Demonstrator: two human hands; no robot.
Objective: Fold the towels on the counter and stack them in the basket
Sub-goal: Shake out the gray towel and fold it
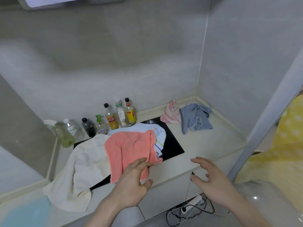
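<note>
The pink towel is lying crumpled on top of a white towel and a pale blue towel, over the black cooktop on the counter. It is looking soft, light and floppy, so pinching a near corner is probably best. The left hand is hovering over its near edge, fingers spread, maybe touching it. The right hand is hanging open to the right, holding nothing. No basket is showing.

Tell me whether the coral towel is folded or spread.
Spread, not folded: the coral towel lies open and rumpled across the other towels, its near edge under the left hand.
</note>
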